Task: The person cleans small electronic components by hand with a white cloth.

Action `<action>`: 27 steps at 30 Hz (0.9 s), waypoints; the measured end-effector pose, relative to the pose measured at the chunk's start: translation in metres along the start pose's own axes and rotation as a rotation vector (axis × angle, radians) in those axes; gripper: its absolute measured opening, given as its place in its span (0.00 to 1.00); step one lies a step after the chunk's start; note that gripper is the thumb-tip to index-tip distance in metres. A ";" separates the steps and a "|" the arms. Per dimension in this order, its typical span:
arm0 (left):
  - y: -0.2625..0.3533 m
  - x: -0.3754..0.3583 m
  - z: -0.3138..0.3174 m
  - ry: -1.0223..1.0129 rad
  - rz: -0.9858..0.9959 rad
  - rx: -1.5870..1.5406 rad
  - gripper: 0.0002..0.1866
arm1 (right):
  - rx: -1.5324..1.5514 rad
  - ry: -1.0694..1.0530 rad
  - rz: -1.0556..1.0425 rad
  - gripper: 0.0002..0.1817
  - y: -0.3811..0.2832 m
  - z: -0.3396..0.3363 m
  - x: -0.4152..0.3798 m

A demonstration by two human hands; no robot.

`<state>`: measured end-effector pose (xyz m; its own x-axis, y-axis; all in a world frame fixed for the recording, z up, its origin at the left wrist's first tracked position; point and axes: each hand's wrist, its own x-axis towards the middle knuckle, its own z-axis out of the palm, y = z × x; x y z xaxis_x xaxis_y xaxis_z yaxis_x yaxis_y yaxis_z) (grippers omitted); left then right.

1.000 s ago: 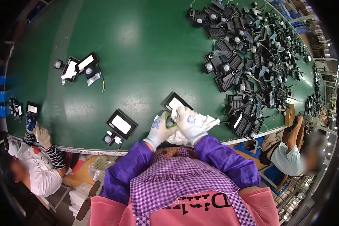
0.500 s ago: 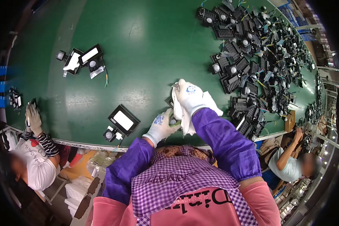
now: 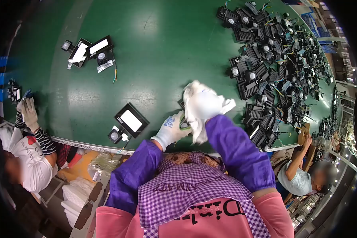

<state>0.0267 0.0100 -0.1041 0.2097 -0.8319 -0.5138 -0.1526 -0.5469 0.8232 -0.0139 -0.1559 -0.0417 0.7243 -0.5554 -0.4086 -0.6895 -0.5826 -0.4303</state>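
My right hand (image 3: 207, 104), in a white glove and smeared by motion, holds a white cloth (image 3: 198, 134) bunched over a floodlight. Most of that floodlight is hidden; its dark corner (image 3: 181, 102) and its round sensor (image 3: 184, 124) peek out at the left. My left hand (image 3: 171, 130), gloved in white with green at the fingertips, grips the sensor end beside the cloth. To the left of this hand a black floodlight (image 3: 143, 116) with a white front panel lies on the green table (image 3: 154, 71), its sensor (image 3: 115, 135) toward the near edge.
Two more floodlights (image 3: 100, 47) lie at the far left. A large heap of black floodlights (image 3: 261, 71) with loose wires covers the right side. One co-worker's gloved hands (image 3: 28, 112) are at the left edge; another person (image 3: 299, 174) sits at the right.
My right hand and the cloth have shifted slightly, and the cloth is bunched differently over the floodlight. My left hand keeps its grip. The whole view has tilted a little.
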 end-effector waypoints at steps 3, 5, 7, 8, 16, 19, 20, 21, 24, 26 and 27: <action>0.018 -0.010 -0.001 0.122 -0.004 0.172 0.34 | 0.034 -0.011 -0.026 0.17 0.024 0.005 0.023; -0.005 -0.002 0.009 0.161 0.049 0.140 0.31 | -0.211 -0.164 -0.093 0.17 -0.011 0.004 -0.005; -0.006 -0.001 0.006 0.042 0.007 0.037 0.30 | -0.180 -0.199 -0.034 0.19 -0.013 0.013 -0.004; 0.000 -0.004 0.002 0.070 0.032 0.005 0.29 | -0.107 -0.216 0.073 0.19 -0.016 -0.016 0.008; -0.007 -0.006 -0.002 0.122 0.014 -0.021 0.29 | -0.399 0.291 0.083 0.16 0.097 -0.038 -0.030; -0.003 -0.005 -0.001 0.122 0.000 0.029 0.29 | 0.077 0.367 0.172 0.13 0.080 -0.036 -0.048; 0.001 -0.006 -0.003 0.116 -0.003 0.009 0.28 | 0.240 0.369 0.192 0.13 0.061 -0.033 -0.053; 0.006 -0.007 -0.006 0.110 -0.006 -0.010 0.28 | 0.403 0.371 0.211 0.13 0.051 -0.029 -0.057; 0.007 -0.008 -0.004 0.139 0.003 0.031 0.28 | 0.666 0.059 0.259 0.11 0.050 0.001 -0.061; 0.005 -0.009 -0.002 0.161 -0.006 0.082 0.29 | 1.004 -0.181 0.514 0.09 0.051 0.005 -0.062; 0.006 -0.010 -0.002 0.164 -0.021 0.107 0.29 | 1.167 -0.182 0.494 0.10 0.074 0.024 -0.065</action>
<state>0.0254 0.0148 -0.0934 0.3669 -0.7987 -0.4770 -0.2466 -0.5779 0.7780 -0.1116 -0.1486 -0.0659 0.4457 -0.4204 -0.7903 -0.5416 0.5763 -0.6120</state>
